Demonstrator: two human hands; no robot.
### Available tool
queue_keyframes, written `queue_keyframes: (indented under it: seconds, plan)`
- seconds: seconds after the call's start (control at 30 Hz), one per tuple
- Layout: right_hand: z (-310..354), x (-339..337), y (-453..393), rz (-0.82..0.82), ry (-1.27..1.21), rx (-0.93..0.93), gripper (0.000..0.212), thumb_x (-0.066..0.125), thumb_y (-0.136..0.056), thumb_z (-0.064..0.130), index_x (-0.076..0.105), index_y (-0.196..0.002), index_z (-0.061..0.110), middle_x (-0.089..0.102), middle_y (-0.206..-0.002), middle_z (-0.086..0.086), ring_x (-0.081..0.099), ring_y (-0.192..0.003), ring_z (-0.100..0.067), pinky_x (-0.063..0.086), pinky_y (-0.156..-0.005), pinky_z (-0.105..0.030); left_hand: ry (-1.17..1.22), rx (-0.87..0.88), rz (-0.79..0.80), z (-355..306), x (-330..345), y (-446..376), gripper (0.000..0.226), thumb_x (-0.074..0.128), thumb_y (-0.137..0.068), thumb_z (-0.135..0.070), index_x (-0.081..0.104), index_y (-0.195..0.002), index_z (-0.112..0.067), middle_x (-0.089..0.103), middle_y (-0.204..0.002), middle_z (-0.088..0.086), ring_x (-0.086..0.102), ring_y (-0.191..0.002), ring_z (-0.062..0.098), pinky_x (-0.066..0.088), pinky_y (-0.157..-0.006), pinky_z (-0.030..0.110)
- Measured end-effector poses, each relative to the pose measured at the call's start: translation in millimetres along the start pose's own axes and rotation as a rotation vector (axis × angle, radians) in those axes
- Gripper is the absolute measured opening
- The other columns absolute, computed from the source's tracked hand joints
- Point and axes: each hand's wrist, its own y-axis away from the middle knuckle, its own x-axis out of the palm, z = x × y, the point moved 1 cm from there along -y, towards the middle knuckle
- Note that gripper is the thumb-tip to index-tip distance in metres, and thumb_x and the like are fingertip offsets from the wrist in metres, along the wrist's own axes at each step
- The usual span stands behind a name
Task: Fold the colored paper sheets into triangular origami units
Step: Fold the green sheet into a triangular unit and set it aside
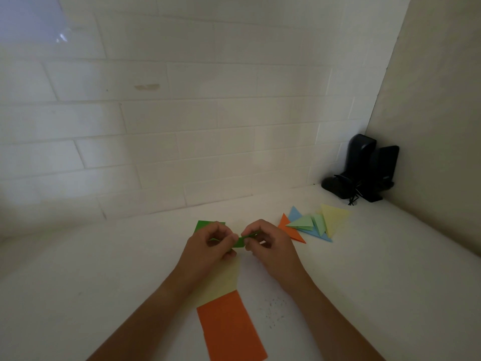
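A dark green paper piece [240,242], partly folded, is held just above the white table between both hands. My left hand [208,247] pinches its left end and my right hand [268,246] pinches its right end. A flat green sheet [204,224] lies on the table behind my left hand. Under my hands lie a pale yellow sheet [223,280] and, nearer me, an orange sheet [230,329]. To the right sits a pile of folded triangles [312,225] in orange, blue, light green and yellow.
The white table [390,269] meets a tiled wall behind and a beige wall at the right. Two black speakers with a cable [364,170] stand in the far right corner. Small dark specks [274,308] dot the table near the orange sheet.
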Motion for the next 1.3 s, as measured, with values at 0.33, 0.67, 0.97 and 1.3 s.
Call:
queue_keyframes:
  seconds: [0.33, 0.67, 0.97, 1.3]
  plan:
    - [0, 2, 0, 0.011, -0.058, -0.005, 0.019, 0.067, -0.091, -0.002, 0.074, -0.094, 0.016, 0.071, -0.094, 0.005, 0.071, -0.092, -0.018, 0.055, -0.078, -0.025, 0.021, -0.006, -0.026, 0, -1, 1, 0.012, 0.072, -0.096, -0.019, 0.073, -0.088, -0.01, 0.073, -0.086, 0.0, 0.078, -0.076, 0.022, 0.063, -0.085, 0.044]
    - [-1, 1, 0, 0.038, 0.014, -0.082, 0.021, 0.07, -0.091, 0.003, 0.075, -0.094, 0.023, 0.066, -0.102, 0.01, 0.069, -0.1, -0.017, 0.06, -0.082, -0.033, -0.142, 0.053, -0.128, 8, -4, -5, 0.009, 0.068, -0.098, -0.019, 0.069, -0.089, -0.016, 0.075, -0.091, -0.001, 0.076, -0.081, 0.013, 0.059, -0.075, 0.025]
    - [1, 0, 0, -0.004, -0.05, 0.004, 0.031, 0.049, -0.085, 0.006, 0.079, -0.089, 0.012, 0.063, -0.111, -0.002, 0.065, -0.101, -0.009, 0.058, -0.081, -0.026, -0.051, 0.028, -0.219, 9, -9, -7, 0.026, 0.071, -0.089, 0.003, 0.065, -0.105, -0.017, 0.069, -0.101, 0.002, 0.071, -0.077, 0.006, 0.058, -0.054, 0.024]
    - [1, 1, 0, -0.007, -0.074, 0.167, 0.029, 0.046, -0.105, 0.019, 0.073, -0.095, 0.017, 0.074, -0.09, 0.002, 0.07, -0.091, -0.017, 0.058, -0.076, -0.027, 0.087, -0.04, -0.173, 10, -8, -8, 0.021, 0.065, -0.093, 0.005, 0.065, -0.105, -0.013, 0.07, -0.104, 0.015, 0.078, -0.077, 0.026, 0.063, -0.063, 0.032]
